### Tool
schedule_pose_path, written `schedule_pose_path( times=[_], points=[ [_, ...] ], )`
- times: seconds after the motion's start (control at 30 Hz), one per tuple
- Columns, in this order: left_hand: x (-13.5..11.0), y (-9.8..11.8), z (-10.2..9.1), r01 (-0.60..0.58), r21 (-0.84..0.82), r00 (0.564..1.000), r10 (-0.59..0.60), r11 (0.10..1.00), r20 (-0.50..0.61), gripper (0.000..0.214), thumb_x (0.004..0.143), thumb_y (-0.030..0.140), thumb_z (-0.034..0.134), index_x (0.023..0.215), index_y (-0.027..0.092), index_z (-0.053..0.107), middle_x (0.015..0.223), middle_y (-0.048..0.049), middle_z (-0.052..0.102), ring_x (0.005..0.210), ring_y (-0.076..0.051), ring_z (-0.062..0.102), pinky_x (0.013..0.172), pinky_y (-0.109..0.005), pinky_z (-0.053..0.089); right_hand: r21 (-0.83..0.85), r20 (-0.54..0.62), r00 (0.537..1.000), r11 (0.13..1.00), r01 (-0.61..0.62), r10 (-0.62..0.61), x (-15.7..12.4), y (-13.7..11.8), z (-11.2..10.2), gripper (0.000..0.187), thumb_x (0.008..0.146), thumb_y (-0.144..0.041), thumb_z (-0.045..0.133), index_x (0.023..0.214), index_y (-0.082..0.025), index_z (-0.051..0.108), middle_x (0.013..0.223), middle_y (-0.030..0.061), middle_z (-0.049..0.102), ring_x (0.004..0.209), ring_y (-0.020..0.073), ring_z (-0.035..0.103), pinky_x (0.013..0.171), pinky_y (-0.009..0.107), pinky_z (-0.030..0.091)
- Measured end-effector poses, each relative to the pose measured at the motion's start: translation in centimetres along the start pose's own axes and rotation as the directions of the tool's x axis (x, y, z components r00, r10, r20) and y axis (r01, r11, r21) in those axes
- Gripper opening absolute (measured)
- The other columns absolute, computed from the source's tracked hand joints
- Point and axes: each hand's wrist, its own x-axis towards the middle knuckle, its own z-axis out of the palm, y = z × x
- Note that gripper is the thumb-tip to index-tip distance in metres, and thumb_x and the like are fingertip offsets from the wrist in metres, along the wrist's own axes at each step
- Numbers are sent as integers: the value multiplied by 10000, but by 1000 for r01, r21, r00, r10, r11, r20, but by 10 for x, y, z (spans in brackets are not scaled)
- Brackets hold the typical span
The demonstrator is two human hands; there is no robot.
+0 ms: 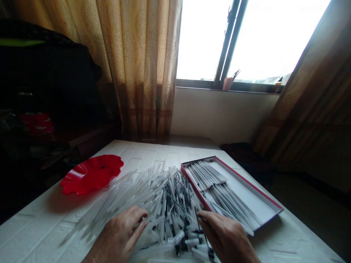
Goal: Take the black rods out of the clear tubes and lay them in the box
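Observation:
My left hand (120, 232) is closed, thumb near forefinger; what it holds, if anything, I cannot make out. It hovers at the near left side of a loose pile of clear plastic pen barrels (137, 191). My right hand (226, 232) pinches a thin black pen refill (204, 233), which slants downward over the pile. Between both hands lie more dark refills (178, 193) and short whitish pen caps (179, 237). Right of the pile, a shallow red-edged box (246, 177) holds two rows of pens (233, 202).
A red wavy-rimmed dish (91, 173) stands at the left on the white brick-patterned table (30, 223). Behind are a curtain (142, 65), a window, and a pencil cup (227, 83) on the sill. Dark furniture fills the left side.

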Motion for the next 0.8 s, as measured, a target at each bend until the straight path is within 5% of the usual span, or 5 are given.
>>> schedule_pose_path(
  times=[0.2,0.37,0.5,0.8],
  points=[
    [-2,-2,0,-108,99,992,113,989,-48,240,981,457,500,1060,288,652,949,4,763,830,-175,760,695,-208,597,-64,-178,981,994,-88,75,1,24,-19,336,1027,-325,423,959,-183,720,848,79,805,716,203,778,645,260,593],
    [-1,0,-1,-162,140,981,174,977,-84,236,1000,423,474,1035,299,671,921,17,781,778,-159,775,687,-187,605,-179,-296,894,900,-397,336,-2,54,-36,378,994,-411,436,976,-207,754,873,82,813,759,244,776,677,290,586],
    [0,-6,0,-145,188,976,172,971,-137,274,1017,426,441,1073,288,671,956,5,789,813,-158,783,696,-179,608,-309,-217,852,795,-523,476,-5,70,-39,331,950,-384,462,1012,-242,755,855,57,812,689,249,759,611,312,563],
    [2,-6,-4,-136,182,974,165,974,-154,256,1010,412,448,1038,290,671,916,13,777,771,-153,777,673,-185,609,-383,21,863,801,-459,505,-5,60,-40,216,883,-387,579,818,-303,767,850,9,772,660,210,717,565,289,467]
  ],
)
